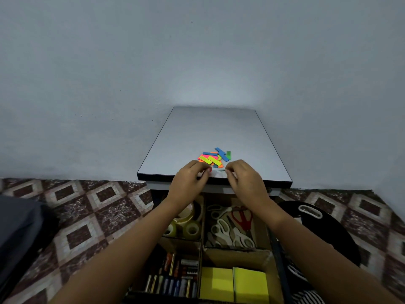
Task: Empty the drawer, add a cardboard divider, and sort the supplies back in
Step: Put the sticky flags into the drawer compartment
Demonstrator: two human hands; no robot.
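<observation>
A heap of coloured sticky tabs (215,157) lies near the front of the grey tabletop (208,132). My left hand (188,179) is curled at the table's front edge and pinches a small red piece (210,170). My right hand (243,175) is curled beside it, fingertips pinched by a small pale green piece (221,171); whether it holds that piece is unclear. Below, the open drawer (275,249) has a cardboard divider (202,244). Tape rolls (188,224) lie back left, scissors (232,227) back right, batteries (175,277) front left, yellow sticky-note pads (234,284) front right.
A blue-grey wall rises behind the table. Patterned floor tiles (92,216) spread left and right. A dark grey object (17,233) lies at the left. A black bag with a white handle (311,212) stands to the right of the drawer.
</observation>
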